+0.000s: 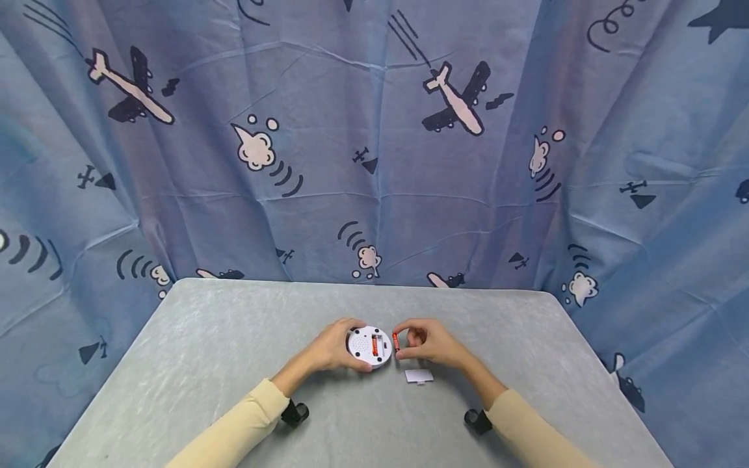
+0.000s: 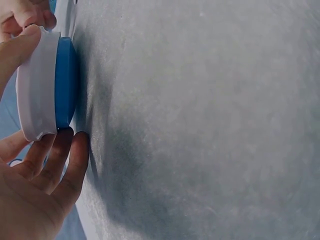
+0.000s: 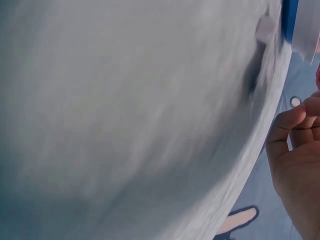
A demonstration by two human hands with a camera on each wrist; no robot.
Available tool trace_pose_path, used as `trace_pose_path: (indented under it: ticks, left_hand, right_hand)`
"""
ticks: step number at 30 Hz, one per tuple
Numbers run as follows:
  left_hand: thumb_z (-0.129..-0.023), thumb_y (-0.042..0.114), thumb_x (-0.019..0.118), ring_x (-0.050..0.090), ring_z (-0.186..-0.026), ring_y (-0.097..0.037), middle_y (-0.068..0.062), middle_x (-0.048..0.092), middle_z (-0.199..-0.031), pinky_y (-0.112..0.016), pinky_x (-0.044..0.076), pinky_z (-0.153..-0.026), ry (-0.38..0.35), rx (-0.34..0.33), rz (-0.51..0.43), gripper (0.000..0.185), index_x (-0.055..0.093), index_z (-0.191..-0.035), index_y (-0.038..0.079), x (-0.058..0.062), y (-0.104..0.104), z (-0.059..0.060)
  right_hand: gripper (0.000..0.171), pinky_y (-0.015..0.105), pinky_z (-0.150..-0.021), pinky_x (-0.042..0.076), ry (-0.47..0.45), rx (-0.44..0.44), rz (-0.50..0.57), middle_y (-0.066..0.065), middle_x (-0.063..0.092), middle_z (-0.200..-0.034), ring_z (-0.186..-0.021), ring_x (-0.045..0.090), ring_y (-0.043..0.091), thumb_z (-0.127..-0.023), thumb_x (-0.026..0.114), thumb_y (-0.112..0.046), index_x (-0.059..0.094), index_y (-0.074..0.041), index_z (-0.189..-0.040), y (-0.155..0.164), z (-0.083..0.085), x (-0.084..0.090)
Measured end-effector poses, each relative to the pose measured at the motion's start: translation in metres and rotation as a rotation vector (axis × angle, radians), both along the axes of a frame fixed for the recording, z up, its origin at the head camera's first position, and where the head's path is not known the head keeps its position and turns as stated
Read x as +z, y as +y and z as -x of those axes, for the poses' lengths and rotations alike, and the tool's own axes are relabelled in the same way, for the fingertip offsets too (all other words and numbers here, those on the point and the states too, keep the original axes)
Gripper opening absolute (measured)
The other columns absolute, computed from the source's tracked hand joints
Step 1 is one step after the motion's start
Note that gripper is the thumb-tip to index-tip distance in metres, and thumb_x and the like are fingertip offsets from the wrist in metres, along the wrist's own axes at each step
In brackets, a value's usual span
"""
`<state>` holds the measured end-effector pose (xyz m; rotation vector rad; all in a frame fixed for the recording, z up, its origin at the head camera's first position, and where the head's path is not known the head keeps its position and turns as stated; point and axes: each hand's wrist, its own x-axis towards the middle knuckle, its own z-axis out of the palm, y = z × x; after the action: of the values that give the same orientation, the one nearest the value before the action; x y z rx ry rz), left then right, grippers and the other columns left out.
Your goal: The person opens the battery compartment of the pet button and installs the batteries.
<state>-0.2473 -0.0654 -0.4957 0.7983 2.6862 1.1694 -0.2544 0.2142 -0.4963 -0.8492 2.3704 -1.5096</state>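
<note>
My left hand (image 1: 335,346) grips a round white device (image 1: 359,347) by its edge, thumb on one side and fingers on the other. Its perforated face is up, and a battery compartment there holds one red battery (image 1: 375,346). The left wrist view shows the device's white body (image 2: 37,87) over a blue part (image 2: 66,82) close to the table. Just right of the device, my right hand (image 1: 432,340) pinches a second red battery (image 1: 396,342) between thumb and finger. A small white battery cover (image 1: 419,376) with a tab lies on the table below that hand.
The pale grey table (image 1: 234,338) reaches back to a blue curtain (image 1: 328,214) printed with airplanes. Dark straps with camera mounts sit at the left wrist (image 1: 294,413) and right wrist (image 1: 478,421).
</note>
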Motion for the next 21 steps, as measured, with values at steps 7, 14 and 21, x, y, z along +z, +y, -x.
trace_pose_path:
  ticks: [7,14,21]
  left_hand:
    - [-0.063,0.031,0.098,0.058,-0.105,-0.023,-0.012,0.062,-0.12,-0.041,0.047,-0.092,0.008,-0.008,-0.005,0.085,0.06,-0.132,-0.002,0.001,0.001,0.0]
    - [-0.064,0.032,0.098,0.058,-0.104,-0.022,-0.011,0.062,-0.12,-0.039,0.047,-0.09,0.007,-0.008,-0.002,0.085,0.06,-0.132,-0.002,0.003,0.001,-0.001]
    - [-0.063,0.033,0.098,0.058,-0.102,-0.022,-0.011,0.062,-0.118,-0.039,0.048,-0.089,0.007,-0.01,0.005,0.086,0.06,-0.132,-0.002,0.003,0.001,0.0]
  right_hand:
    - [0.043,0.019,-0.052,0.036,0.025,0.038,0.015,0.007,0.056,-0.074,-0.06,0.044,0.01,-0.077,0.087,-0.001,0.07,0.004,-0.116,-0.019,0.0,-0.002]
    - [0.04,0.019,-0.053,0.037,0.045,0.062,0.013,0.004,0.056,-0.074,-0.061,0.045,0.009,-0.078,0.088,-0.005,0.072,0.0,-0.114,-0.024,-0.001,-0.002]
    - [0.039,0.019,-0.053,0.036,0.042,0.062,0.003,0.0,0.056,-0.074,-0.061,0.045,0.008,-0.079,0.088,-0.006,0.072,0.0,-0.114,-0.026,-0.001,-0.001]
